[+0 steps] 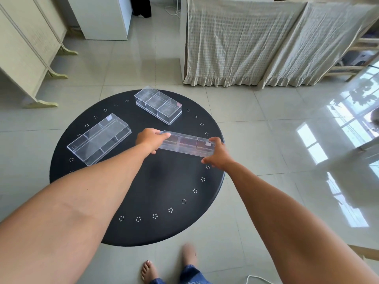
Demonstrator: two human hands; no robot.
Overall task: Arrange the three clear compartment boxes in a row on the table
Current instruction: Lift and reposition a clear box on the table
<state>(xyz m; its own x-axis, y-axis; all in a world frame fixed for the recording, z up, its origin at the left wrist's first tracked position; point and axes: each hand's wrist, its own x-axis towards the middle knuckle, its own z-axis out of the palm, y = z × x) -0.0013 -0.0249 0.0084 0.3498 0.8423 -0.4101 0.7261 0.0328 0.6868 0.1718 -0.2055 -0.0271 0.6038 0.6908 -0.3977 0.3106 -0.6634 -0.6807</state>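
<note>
Three clear compartment boxes are on or over a round black table (143, 193). The largest box (99, 139) lies at the left, angled. A smaller three-cell box (158, 104) rests at the far edge. The long narrow box (187, 145) is held between both hands at the right of the table, tilted toward me. My left hand (150, 139) grips its left end. My right hand (217, 153) grips its right end, near a small label. Whether the narrow box touches the tabletop I cannot tell.
The table rim carries small dot patterns. Glossy floor tiles (287, 140) surround it. A cloth-draped frame (246, 42) stands behind, pale cabinets (26, 48) at the left. My bare feet (149, 271) are at the near edge, and a white cable (258, 278) lies at the right.
</note>
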